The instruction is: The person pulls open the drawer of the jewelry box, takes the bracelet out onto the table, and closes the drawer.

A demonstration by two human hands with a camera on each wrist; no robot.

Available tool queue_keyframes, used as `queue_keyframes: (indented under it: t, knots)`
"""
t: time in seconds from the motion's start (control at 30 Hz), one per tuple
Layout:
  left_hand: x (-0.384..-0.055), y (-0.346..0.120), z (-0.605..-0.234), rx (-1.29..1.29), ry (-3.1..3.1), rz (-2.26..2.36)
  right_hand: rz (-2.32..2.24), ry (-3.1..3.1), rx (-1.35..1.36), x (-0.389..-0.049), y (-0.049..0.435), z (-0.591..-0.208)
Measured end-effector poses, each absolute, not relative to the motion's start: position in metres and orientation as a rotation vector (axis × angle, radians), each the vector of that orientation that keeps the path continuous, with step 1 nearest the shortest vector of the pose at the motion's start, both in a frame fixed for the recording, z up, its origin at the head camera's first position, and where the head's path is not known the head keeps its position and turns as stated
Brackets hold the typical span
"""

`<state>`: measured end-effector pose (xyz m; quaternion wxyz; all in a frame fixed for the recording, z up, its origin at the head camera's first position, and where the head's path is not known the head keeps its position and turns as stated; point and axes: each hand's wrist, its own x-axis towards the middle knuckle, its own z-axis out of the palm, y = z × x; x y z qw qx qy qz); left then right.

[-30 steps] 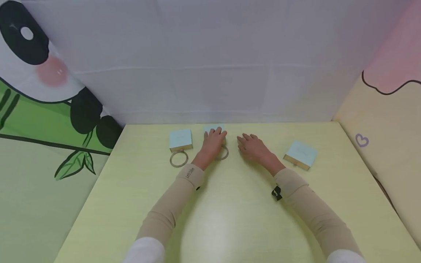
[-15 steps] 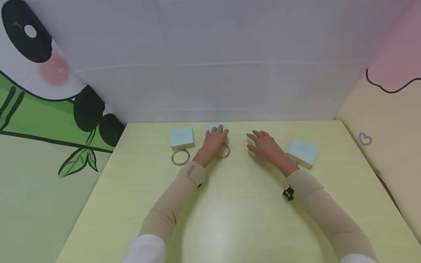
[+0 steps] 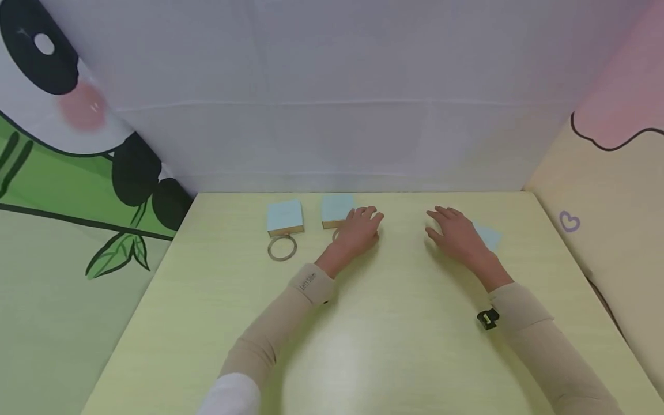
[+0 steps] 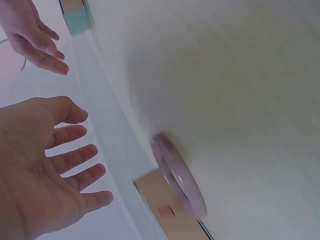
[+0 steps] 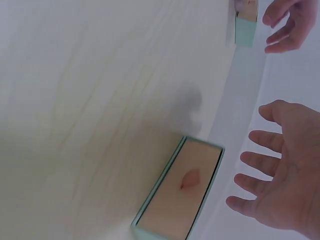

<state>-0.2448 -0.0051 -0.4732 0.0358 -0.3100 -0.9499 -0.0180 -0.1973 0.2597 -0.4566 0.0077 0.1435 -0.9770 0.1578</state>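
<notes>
My left hand (image 3: 357,233), fingers spread and slightly bent, is over the table just right of the middle pale blue box (image 3: 337,208), holding nothing. A bangle (image 4: 181,175) lies at that box's tan front; in the head view the hand mostly hides it. My right hand (image 3: 459,235) hovers with parted fingers and an empty palm, at the left of the right pale blue box (image 3: 488,235), partly covering it in the head view. The right wrist view shows this box's tan side (image 5: 175,192) with a small pinkish tab (image 5: 190,178).
Another pale blue box (image 3: 285,216) stands at the back left of the light yellow table (image 3: 337,346), with a second bangle (image 3: 280,259) lying in front of it. A pale cloth wall (image 3: 332,138) rises along the table's far edge.
My left hand has come off the middle box and moved right, uncovering the box's top. My right hand has travelled right from the table's middle to the right box.
</notes>
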Motion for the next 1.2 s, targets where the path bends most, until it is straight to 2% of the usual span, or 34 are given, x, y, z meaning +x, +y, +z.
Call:
queue_keyframes:
  t: [0.37, 0.63, 0.8, 1.2]
  knots:
    - [-0.209, 0.055, -0.477, -1.096, -2.857, -0.025, 0.648, -3.042, 0.162, -0.147, 0.326, -0.464]
    - [-0.190, 0.109, -0.479, -1.180, -2.878, -0.015, 0.662, -3.002, -0.042, -0.123, 0.359, -0.480]
    - [-0.181, 0.137, -0.480, -1.234, -2.869, -0.018, 0.646, -2.950, -0.089, -0.116, 0.372, -0.484]
    - [-0.186, 0.167, -0.488, -1.133, -2.890, -0.075, 0.647, -2.942, -0.063, -0.117, 0.370, -0.486]
